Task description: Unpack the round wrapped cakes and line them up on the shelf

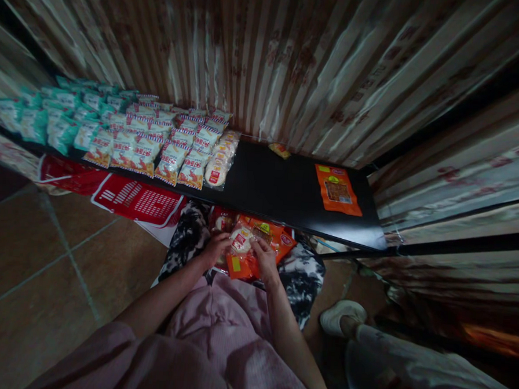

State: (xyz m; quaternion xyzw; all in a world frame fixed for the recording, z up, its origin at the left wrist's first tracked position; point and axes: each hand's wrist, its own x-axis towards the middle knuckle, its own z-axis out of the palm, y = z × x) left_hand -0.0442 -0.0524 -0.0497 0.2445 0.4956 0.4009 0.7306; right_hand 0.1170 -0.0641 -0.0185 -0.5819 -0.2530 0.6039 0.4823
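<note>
Between my two hands is a clear-wrapped round white cracker packet [241, 240] with a red label. My left hand [216, 248] pinches its left edge, and my right hand [264, 257] has fingers closed on its right edge. Beneath it, orange snack bags [280, 239] lie in a red basket on my lap, with more clear-wrapped packets at the left. On the black shelf [268, 186] ahead, a row of similar round white packets [217, 168] runs front to back. One orange bag [338, 190] lies flat at the shelf's right side.
Teal snack bags [63, 123] and white-and-orange snack bags [140, 147] fill the shelf's left part. A small yellow packet [280, 150] lies near the back. Red baskets [135, 199] sit below the shelf. Another person's white shoe [342, 318] is at the right.
</note>
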